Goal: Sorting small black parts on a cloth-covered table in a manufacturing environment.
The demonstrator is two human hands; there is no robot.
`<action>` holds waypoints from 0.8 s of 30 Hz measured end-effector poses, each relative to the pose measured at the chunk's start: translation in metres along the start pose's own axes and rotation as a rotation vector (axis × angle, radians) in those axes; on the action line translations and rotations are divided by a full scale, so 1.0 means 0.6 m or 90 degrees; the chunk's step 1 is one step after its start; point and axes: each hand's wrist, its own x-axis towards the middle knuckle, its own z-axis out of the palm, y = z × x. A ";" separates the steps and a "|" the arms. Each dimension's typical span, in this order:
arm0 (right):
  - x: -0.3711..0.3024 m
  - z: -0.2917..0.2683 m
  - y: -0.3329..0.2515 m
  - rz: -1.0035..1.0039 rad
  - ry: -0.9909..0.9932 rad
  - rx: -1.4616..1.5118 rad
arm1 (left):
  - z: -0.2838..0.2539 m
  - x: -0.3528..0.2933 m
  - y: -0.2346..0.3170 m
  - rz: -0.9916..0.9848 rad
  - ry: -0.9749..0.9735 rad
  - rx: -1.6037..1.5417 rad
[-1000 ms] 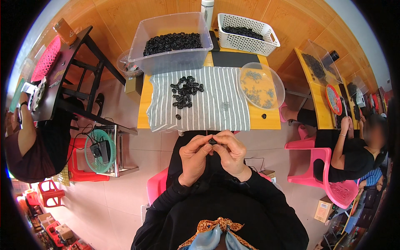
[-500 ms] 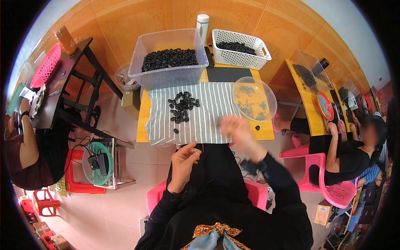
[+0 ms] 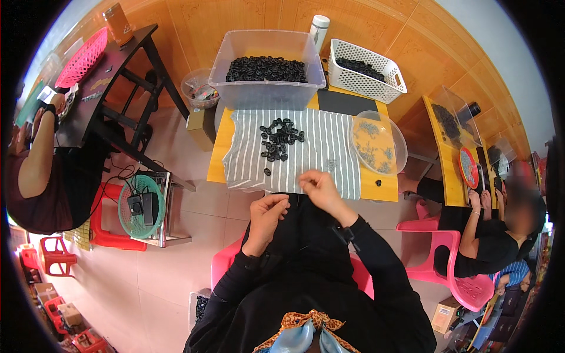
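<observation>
Low at the cloth's front edge, my left hand (image 3: 266, 223) is closed, thumb and forefinger pinched together. Just to its right and a little farther off, my right hand (image 3: 321, 191) also has its fingers drawn together over the edge of the striped grey cloth (image 3: 321, 132). Whatever either hand holds is too small to make out. A loose pile of small black oval pieces (image 3: 281, 139) lies on the cloth, with one single black piece (image 3: 268, 172) nearer me. A small greyish patch (image 3: 331, 165) shows beyond my right hand.
Behind the cloth stand a clear bin (image 3: 268, 96) of black pieces, a white basket (image 3: 368, 87) and a white bottle (image 3: 319, 29). A round clear tray (image 3: 402, 150) with small grey pieces sits right. Co-workers sit at tables on both sides.
My right hand has come from near the round tray toward my left hand, its fingers drawing in. My left hand stays pinched near the cloth's edge. The whole view has shifted slightly.
</observation>
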 end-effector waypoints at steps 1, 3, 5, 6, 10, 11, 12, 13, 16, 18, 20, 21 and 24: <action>0.001 0.008 -0.007 0.001 -0.001 0.001 | -0.006 0.003 -0.001 0.006 0.009 0.001; 0.006 0.018 -0.022 -0.117 0.004 -0.212 | -0.014 0.007 0.000 0.013 0.017 0.002; 0.026 0.020 -0.025 -0.143 0.030 -0.247 | -0.014 0.009 0.000 0.014 0.030 -0.010; 0.040 0.021 -0.026 -0.170 0.054 -0.281 | -0.014 0.010 -0.001 0.014 0.029 -0.011; 0.085 0.036 -0.028 -0.154 0.083 -0.375 | -0.011 0.006 -0.011 0.013 0.018 -0.008; 0.092 0.043 -0.033 -0.124 0.089 -0.393 | -0.012 0.005 -0.013 0.005 0.015 -0.006; 0.097 0.047 -0.037 -0.095 0.095 -0.410 | -0.013 0.005 -0.015 0.006 0.016 -0.007; 0.101 0.049 -0.033 -0.095 0.095 -0.410 | -0.015 0.005 -0.016 0.006 0.016 -0.005; 0.105 0.054 -0.024 -0.116 0.094 -0.409 | -0.020 0.005 -0.014 0.004 0.020 0.001; 0.093 0.046 -0.022 -0.101 0.068 -0.297 | -0.024 0.007 -0.014 0.001 0.025 0.004; 0.071 0.026 -0.019 -0.072 0.035 -0.251 | -0.028 0.010 -0.016 -0.002 0.030 0.004; 0.060 0.017 -0.017 -0.043 0.005 -0.205 | -0.028 0.012 -0.016 -0.004 0.031 0.004; 0.032 0.002 -0.002 -0.067 0.078 -0.323 | -0.017 0.017 -0.012 -0.002 0.019 -0.004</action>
